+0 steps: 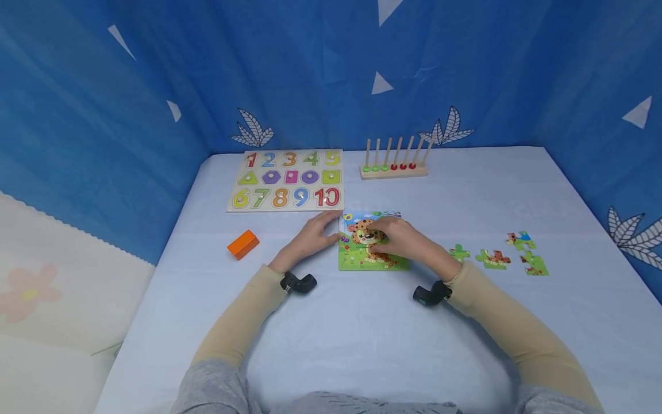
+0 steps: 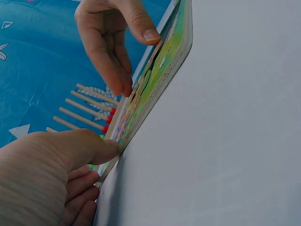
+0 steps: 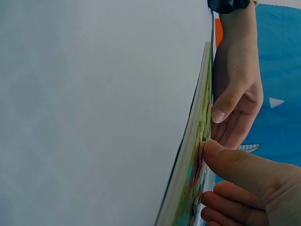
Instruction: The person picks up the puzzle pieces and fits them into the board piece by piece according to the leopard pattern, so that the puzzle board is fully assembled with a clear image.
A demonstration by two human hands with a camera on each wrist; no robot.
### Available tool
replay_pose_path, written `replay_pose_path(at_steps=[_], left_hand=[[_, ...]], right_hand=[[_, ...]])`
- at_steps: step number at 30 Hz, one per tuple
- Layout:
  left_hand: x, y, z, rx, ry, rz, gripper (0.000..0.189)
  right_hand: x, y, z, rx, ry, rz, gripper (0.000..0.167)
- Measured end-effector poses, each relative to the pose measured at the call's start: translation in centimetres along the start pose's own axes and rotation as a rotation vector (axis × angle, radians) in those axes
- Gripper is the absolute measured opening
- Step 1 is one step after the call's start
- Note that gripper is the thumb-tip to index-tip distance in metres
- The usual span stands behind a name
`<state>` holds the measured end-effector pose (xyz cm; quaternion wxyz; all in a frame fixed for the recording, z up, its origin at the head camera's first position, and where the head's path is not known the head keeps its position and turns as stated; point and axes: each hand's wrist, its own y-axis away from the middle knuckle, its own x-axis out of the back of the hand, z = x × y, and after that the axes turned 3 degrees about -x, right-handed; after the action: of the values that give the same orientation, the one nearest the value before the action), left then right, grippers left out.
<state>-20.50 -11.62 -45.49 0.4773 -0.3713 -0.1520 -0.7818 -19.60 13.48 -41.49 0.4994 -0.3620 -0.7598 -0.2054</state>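
Note:
A leopard jigsaw puzzle [image 1: 353, 260] lies flat on the table in front of the person. The right hand [image 1: 403, 238] is over it, thumb and fingertips set on either side of a puzzle piece at the leopard's face. In the right wrist view, that thumb touches pieces standing slightly proud of the board [image 3: 200, 101]. Beside the puzzle's left edge rests the left hand [image 1: 312, 237], fingers loosely bent, its thumb [image 2: 101, 151] against the board's edge. Several loose puzzle pieces [image 1: 493, 260] lie to the right of the right forearm.
A wooden number and shape board [image 1: 235, 205] lies behind the left hand. A peg counter [image 1: 393, 173] with green and red beads stands at the back. An orange block [image 1: 243, 245] sits left of the left hand. Blue patterned curtain [image 1: 320, 75] hangs behind the table.

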Motion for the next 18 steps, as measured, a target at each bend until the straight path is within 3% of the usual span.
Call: replay_pose_path(at_steps=[10, 14, 18], left_hand=[[0.2, 0.0, 0.1, 0.004, 0.003, 0.01, 0.062], [0.1, 0.1, 0.1, 0.004, 0.001, 0.005, 0.062], [0.1, 0.1, 0.2, 0.008, 0.0, -0.002, 0.063]], right_hand=[[0.0, -0.2, 0.2, -0.004, -0.007, -0.009, 0.051], [0.9, 0.0, 0.7, -0.027, -0.102, 0.015, 0.054], [3.5, 1.3, 2.1, -0.055, -0.208, 0.108, 0.057]])
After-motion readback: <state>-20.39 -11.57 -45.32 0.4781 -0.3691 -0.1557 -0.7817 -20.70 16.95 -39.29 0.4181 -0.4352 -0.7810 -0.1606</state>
